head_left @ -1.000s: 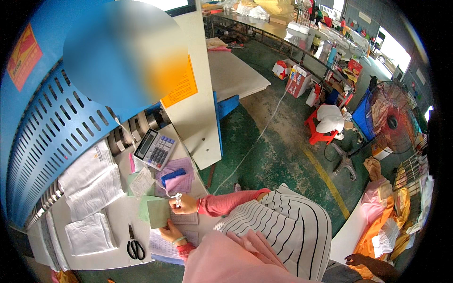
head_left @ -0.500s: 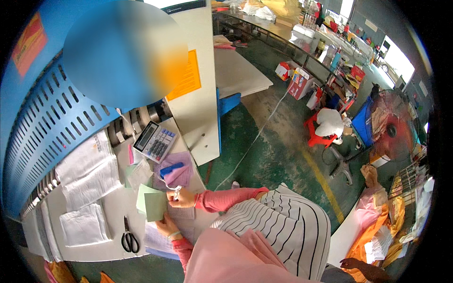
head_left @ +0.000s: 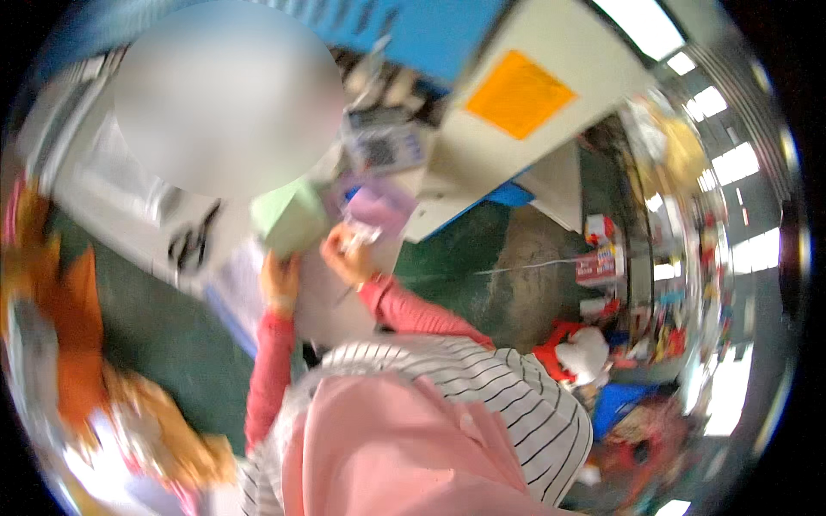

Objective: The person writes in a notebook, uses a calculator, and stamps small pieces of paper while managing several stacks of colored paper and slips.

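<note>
Black scissors (head_left: pixel 205 227) and purple paper (head_left: pixel 381 208) flank green paper (head_left: pixel 289 215) in left hand (head_left: pixel 280 279), right hand (head_left: pixel 347 255) gripping something white (head_left: pixel 367 232)

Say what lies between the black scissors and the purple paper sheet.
In the head view, pale-green paper held by the left hand lies between the scissors and purple sheet.

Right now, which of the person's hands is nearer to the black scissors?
Left. The left hand, at the lower edge of the green paper, is right of the black scissors, apart from them; the right hand is farther right.
</note>
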### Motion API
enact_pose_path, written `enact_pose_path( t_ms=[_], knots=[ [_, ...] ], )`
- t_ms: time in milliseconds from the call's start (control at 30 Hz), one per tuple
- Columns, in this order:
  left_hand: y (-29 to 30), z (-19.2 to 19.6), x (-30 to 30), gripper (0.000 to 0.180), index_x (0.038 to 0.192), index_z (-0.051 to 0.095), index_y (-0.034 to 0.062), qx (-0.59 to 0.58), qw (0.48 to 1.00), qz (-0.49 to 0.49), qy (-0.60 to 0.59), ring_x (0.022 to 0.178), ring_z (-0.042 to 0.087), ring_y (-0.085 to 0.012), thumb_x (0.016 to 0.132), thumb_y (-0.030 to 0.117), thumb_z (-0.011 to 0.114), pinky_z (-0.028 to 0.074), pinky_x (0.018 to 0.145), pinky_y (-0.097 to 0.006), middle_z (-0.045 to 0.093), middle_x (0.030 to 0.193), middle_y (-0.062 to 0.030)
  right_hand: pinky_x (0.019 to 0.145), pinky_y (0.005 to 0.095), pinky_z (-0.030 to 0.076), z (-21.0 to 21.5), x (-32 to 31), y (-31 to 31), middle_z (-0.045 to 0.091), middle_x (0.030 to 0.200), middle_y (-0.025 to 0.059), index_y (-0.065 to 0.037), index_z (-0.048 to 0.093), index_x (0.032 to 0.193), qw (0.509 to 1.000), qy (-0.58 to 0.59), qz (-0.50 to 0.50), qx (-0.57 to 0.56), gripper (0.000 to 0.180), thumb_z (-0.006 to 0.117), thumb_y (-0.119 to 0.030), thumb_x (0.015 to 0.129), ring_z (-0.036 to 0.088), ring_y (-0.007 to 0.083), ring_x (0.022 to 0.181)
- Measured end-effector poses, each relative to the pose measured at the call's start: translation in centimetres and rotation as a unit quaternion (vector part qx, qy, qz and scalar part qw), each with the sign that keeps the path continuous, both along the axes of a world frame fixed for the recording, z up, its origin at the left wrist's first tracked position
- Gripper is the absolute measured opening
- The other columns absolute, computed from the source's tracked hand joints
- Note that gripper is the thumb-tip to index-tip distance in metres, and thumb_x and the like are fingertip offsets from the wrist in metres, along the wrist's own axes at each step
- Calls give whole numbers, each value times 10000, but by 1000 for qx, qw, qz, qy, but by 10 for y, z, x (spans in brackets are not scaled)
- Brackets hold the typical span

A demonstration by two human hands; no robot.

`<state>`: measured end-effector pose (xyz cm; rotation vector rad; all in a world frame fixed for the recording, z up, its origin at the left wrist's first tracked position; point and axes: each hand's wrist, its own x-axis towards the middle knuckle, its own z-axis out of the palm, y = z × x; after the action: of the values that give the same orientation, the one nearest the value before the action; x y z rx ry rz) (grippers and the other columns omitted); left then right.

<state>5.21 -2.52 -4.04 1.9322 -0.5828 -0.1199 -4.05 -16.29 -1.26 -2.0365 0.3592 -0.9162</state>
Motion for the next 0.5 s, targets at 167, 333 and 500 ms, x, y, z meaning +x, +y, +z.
enact_pose_path(
  t_ms=[167, 333, 500],
  knots=[
    [-10, 28, 1, 225, 884, 578, 83, 55, 998, 17, -4, 650, 592, -334, 736, 239, 644, 465, 589, -399, 622, 698, -139, 486, 208, 396, 13, -1, -8, 569, 649, 4, -60, 532, 799, 961, 49, 29, 269, 168, 650, -180, 803, 522, 66, 558],
    [3, 18, -4, 230, 905, 577, 101, 17, 999, 30, -17, 625, 584, -318, 738, 247, 640, 457, 583, -403, 623, 691, -109, 444, 171, 375, 9, -2, 0, 562, 659, -2, -60, 521, 813, 950, 68, 61, 298, 131, 634, -125, 806, 507, 43, 554],
    [7, 14, -11, 224, 920, 582, 125, 12, 999, 23, -21, 654, 582, -300, 744, 254, 633, 452, 639, -388, 632, 705, -80, 410, 189, 370, 13, 1, -4, 521, 536, 24, -54, 488, 725, 968, 118, 59, 214, 117, 600, -68, 756, 485, 65, 450]
  ],
)
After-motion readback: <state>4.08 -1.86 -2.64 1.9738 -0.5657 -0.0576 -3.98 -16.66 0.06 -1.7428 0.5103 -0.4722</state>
